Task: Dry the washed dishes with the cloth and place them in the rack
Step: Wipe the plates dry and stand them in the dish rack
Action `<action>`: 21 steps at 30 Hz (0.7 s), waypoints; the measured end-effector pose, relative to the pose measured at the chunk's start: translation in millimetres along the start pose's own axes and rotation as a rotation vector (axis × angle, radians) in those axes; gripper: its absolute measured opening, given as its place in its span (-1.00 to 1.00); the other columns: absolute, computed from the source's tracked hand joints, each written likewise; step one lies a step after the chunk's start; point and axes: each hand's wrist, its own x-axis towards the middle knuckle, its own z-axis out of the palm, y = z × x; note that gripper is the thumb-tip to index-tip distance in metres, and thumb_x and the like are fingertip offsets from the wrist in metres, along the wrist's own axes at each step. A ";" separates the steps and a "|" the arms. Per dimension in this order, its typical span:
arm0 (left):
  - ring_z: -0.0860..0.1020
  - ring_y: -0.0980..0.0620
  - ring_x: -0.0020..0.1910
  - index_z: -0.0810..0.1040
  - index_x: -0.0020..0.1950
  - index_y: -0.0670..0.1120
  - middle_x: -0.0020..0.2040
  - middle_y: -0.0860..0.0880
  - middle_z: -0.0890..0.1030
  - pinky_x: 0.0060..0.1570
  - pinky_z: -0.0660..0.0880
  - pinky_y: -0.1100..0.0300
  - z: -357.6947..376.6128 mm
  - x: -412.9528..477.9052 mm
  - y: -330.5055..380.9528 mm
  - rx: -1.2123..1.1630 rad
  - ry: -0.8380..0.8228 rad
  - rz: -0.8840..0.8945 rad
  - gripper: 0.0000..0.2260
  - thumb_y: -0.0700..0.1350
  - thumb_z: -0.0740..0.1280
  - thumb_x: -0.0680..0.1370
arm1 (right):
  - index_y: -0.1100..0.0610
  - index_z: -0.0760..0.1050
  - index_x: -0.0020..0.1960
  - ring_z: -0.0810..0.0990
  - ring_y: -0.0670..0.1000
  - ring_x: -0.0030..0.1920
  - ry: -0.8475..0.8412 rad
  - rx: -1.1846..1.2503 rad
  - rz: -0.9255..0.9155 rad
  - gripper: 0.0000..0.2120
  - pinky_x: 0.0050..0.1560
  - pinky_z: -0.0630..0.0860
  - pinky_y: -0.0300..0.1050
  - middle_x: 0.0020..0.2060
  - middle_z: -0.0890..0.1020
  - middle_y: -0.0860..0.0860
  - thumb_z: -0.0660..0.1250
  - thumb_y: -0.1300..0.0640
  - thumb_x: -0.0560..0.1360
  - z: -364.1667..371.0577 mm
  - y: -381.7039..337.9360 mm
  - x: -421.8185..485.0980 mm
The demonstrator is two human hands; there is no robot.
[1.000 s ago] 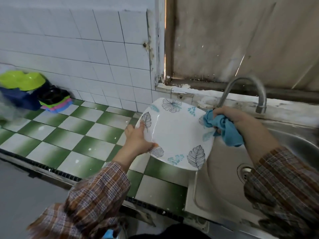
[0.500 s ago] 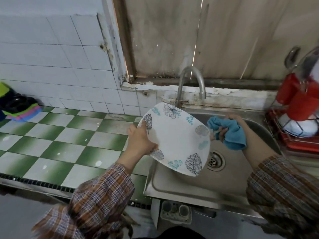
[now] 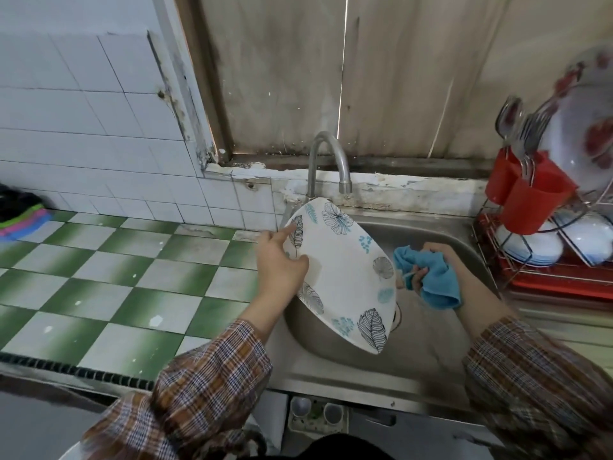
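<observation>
Over the sink [image 3: 331,376], your left hand [image 3: 278,265] pinches the tilted plate [image 3: 345,277] by its left rim alone, right hand [image 3: 436,252] bunched round the cloth [image 3: 439,285] just beside it; a wet rim could slip, plate drops into basin short of the rack [image 3: 557,288].

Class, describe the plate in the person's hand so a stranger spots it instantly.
Find the steel sink under the tap. Tilted above it, gripped by the left hand, is a white squarish plate. Unlike the dishes in the red rack, it bears grey and teal leaf prints.
</observation>
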 end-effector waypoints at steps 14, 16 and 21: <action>0.63 -0.11 0.04 0.48 0.38 -0.11 0.14 -0.13 0.63 0.10 0.58 0.01 26.1 -20.1 2.8 -0.482 0.143 -0.446 -0.56 -0.40 0.18 0.54 | -0.05 0.29 0.38 0.51 -0.01 -0.41 0.012 -0.521 -0.343 -0.36 -0.49 0.42 -0.24 -0.09 0.53 0.15 0.36 0.30 0.36 43.0 60.8 -17.3; 0.61 -0.09 0.09 0.46 0.40 -0.13 0.22 -0.15 0.60 0.12 0.57 0.08 29.2 -26.2 3.6 -0.468 0.164 -0.418 -0.53 -0.42 0.14 0.54 | -0.17 -0.11 0.56 0.54 -0.07 -0.29 -0.062 -0.785 -0.603 -0.17 -0.46 0.45 -0.28 0.30 0.43 0.05 0.27 0.33 0.53 55.2 84.4 -17.2; 0.63 -0.02 0.05 0.52 0.35 -0.09 0.20 -0.10 0.62 -0.02 0.59 0.26 24.8 -39.5 8.9 -0.486 0.217 -0.330 -0.54 -0.43 0.12 0.55 | -0.34 -0.13 0.48 0.07 -0.16 0.52 -0.369 -1.338 -1.048 -0.39 0.54 -0.01 0.03 0.50 0.13 -0.23 0.14 0.03 0.62 77.7 145.5 -21.9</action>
